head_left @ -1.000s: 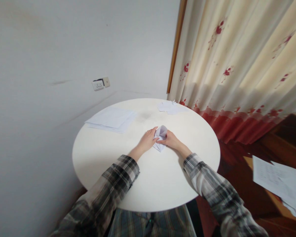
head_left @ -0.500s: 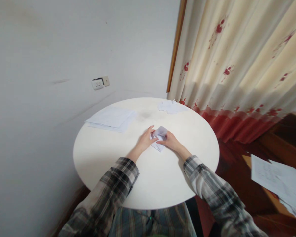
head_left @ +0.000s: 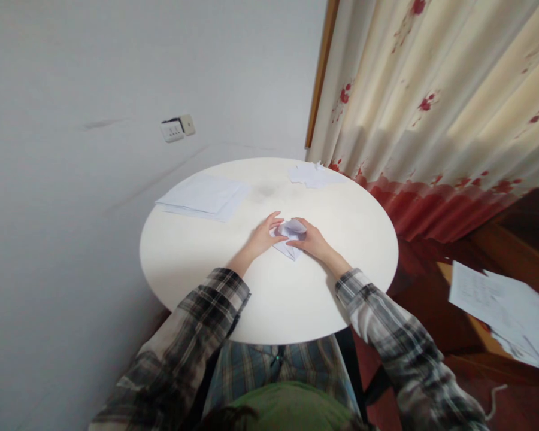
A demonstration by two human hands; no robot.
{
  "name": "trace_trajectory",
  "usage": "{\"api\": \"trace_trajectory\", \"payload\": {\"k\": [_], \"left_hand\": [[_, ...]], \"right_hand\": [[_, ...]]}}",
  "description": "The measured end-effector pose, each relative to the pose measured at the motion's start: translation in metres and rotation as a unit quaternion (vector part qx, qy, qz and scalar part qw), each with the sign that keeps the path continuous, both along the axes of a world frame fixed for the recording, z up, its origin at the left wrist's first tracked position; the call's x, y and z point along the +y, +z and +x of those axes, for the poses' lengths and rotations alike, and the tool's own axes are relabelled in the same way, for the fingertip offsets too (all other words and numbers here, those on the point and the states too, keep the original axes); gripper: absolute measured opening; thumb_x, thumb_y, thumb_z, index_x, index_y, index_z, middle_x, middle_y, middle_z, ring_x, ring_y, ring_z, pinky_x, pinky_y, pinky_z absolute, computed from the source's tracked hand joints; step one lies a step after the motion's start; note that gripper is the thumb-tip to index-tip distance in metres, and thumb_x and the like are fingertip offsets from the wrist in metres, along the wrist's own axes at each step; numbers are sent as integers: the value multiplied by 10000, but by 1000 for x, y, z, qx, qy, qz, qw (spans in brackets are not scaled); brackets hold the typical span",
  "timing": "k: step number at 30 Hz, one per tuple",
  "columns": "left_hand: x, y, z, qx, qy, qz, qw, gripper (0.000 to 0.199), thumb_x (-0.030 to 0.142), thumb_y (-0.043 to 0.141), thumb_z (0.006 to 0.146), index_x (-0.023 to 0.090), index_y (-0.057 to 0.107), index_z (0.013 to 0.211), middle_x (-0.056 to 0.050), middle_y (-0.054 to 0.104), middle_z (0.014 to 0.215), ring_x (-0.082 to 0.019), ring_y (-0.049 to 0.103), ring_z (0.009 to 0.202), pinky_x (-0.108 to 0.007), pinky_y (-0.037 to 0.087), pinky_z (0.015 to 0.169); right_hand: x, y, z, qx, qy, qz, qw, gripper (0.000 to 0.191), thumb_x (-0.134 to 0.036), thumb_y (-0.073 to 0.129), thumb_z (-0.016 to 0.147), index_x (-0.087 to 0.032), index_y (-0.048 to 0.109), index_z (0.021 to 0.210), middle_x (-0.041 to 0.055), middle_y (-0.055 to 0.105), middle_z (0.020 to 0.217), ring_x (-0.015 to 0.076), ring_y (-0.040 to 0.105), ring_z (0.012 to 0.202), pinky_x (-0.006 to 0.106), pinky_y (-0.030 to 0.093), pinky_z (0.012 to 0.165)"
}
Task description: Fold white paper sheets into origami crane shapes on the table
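A small folded sheet of white paper lies on the round white table, its near end a point and its far part raised in a curved flap. My left hand is at its left edge, thumb on the paper and fingers curled round that side. On the other side my right hand grips the right edge between thumb and fingers. Both thumbs point inward over the paper's middle. The fingertips under the raised flap are partly hidden.
A stack of white sheets lies at the table's back left. Torn or folded paper pieces lie at the back right. A wall socket is on the left wall, a curtain hangs at right. More papers rest lower right.
The view has tilted down, so the table sits higher in the picture. The raised flap of the paper looks lower and more folded over. Both hands keep their hold.
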State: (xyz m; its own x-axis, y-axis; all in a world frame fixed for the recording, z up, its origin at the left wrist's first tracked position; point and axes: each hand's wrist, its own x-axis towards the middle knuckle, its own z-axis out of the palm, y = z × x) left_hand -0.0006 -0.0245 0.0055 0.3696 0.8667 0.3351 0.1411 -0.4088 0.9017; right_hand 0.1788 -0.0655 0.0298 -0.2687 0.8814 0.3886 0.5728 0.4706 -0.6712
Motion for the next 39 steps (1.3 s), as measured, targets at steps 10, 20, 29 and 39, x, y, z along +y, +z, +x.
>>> {"api": "trace_trajectory", "payload": {"k": [10,20,29,39], "left_hand": [[-19,3,-12,-4,-33,-13,999,698,185,699,636,193,379,1256,-133,531,1199,-215,493,1132,-395,370,981],[-42,7,-17,38,-29,8,999,609,223,642,704,203,391,1258,-108,566,1176,-205,521,1101,-387,378,969],[-64,18,-17,100,3,31,994,542,217,584,740,165,411,1251,-121,552,1208,-199,509,1120,-367,367,977],[-84,18,-16,147,3,50,988,477,243,528,772,148,439,1232,-113,489,1286,-197,463,1171,-357,334,1008]], "right_hand": [[-19,2,0,23,18,2,1000,578,-305,709,638,-183,474,1152,86,578,1111,219,543,1007,361,407,880],[-39,-1,-4,30,-7,-12,999,597,-308,716,629,-178,473,1158,99,583,1106,235,546,989,388,413,863],[-55,3,-8,35,-14,-10,999,577,-271,706,633,-180,477,1155,99,578,1112,228,541,995,387,415,863],[-73,-2,-11,36,-32,-16,999,583,-284,701,635,-178,469,1159,98,581,1110,233,545,981,388,410,861]]}}
